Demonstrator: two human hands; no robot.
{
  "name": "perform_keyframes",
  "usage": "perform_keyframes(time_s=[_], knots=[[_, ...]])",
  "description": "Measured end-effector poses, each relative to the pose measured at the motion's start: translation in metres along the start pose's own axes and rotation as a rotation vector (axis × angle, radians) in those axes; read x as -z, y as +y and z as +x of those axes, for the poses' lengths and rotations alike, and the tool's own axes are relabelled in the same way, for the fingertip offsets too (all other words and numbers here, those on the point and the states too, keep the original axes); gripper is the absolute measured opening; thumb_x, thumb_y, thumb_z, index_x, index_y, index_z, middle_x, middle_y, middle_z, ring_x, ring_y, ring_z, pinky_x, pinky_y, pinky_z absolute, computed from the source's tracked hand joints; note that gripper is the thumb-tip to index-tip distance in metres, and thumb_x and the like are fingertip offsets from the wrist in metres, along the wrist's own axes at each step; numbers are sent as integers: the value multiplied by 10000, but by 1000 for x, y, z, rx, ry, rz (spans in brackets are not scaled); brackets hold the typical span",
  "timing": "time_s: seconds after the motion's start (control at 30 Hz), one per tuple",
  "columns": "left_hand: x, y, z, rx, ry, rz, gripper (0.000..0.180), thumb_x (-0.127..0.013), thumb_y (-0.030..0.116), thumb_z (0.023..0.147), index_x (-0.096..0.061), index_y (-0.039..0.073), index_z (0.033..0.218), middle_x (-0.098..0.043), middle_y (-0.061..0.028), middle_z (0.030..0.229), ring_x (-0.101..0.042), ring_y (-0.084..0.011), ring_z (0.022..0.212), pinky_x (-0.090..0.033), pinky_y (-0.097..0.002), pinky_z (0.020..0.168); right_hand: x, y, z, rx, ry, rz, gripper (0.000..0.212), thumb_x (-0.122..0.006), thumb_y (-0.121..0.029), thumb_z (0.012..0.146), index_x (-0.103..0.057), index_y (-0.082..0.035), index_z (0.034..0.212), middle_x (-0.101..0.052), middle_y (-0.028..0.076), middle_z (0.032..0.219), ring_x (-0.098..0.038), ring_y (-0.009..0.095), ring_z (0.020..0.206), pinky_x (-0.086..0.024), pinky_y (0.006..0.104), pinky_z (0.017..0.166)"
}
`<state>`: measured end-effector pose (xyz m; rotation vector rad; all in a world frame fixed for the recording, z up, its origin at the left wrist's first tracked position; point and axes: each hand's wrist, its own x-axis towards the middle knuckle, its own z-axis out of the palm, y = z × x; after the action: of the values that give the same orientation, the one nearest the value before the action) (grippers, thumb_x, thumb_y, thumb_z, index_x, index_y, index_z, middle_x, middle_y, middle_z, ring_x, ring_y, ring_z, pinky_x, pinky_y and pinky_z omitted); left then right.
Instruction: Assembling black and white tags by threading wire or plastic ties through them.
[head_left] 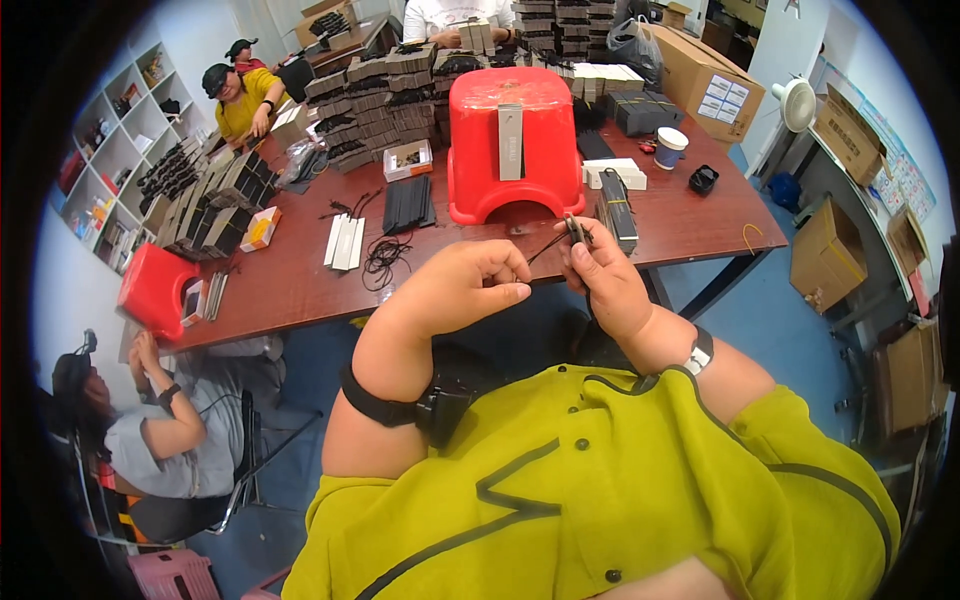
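Observation:
My left hand (475, 282) is closed in a pinch on one end of a thin black cord (545, 247). The cord runs across to my right hand (612, 288), whose thumb and fingers grip a small dark flat piece (574, 231), seen nearly edge-on. Its exact kind is hard to make out. Both hands are at the table's near edge, in front of a red plastic stool (480, 140) with a grey tag (510, 142) on its side. Beside the stool lie black strips (408, 205), pale strips (344, 243) and loose black cords (384, 262).
High stacks of grey tags (375, 110) line the table's far side. A bundled stack (618, 215), a paper cup (670, 148) and a black roll (703, 180) are at right. One co-worker (180, 425) sits at left beside another red stool (160, 290); others are farther back.

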<state>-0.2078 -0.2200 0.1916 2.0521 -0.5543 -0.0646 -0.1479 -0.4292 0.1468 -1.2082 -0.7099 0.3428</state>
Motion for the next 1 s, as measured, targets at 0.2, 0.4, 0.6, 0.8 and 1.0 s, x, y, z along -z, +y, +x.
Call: perform_keyframes(time_s=[0.2, 0.4, 0.6, 0.8, 1.0], knots=[[12, -3, -2, 275, 207, -402, 179, -701, 108, 764, -575, 27, 862, -562, -4, 731, -505, -81, 610, -402, -215, 559, -1, 5, 0, 131, 84, -227, 381, -645, -138, 863, -479, -31, 1189, -575, 38, 984, -536, 94, 903, -439, 242, 796], [-9, 11, 8, -293, 452, 233, 279, -744, 127, 695, -634, 59, 942, -517, -64, 911, -513, -155, 616, -447, -280, 594, -11, 0, -2, 70, 32, -507, 389, -703, -184, 805, -554, -17, 1123, -625, 70, 938, -582, 110, 847, -465, 251, 754], [-23, 2, 13, -83, 420, 291, 138, -686, 50, 739, -666, 39, 876, -598, -72, 825, -581, -163, 777, -454, -272, 695, -23, -13, -1, 12, 27, -821, 388, -724, -217, 771, -588, -13, 1071, -651, 105, 868, -604, 133, 771, -477, 259, 720], [19, -13, 6, -407, 716, -976, 143, -527, 151, 936, -472, 51, 851, -625, -52, 874, -567, -88, 801, -473, -253, 711, -5, 16, 4, -227, 74, -1, 325, -658, -87, 825, -530, -38, 1120, -572, 3, 843, -527, 101, 711, -427, 226, 644], [8, -23, 7, -67, 397, -221, 197, -669, 92, 821, -588, 28, 989, -514, 7, 764, -506, -44, 684, -443, -216, 614, -7, 13, 1, -448, -57, 472, 343, -469, -314, 947, -511, -34, 1141, -559, 57, 851, -529, 148, 684, -414, 248, 588]])
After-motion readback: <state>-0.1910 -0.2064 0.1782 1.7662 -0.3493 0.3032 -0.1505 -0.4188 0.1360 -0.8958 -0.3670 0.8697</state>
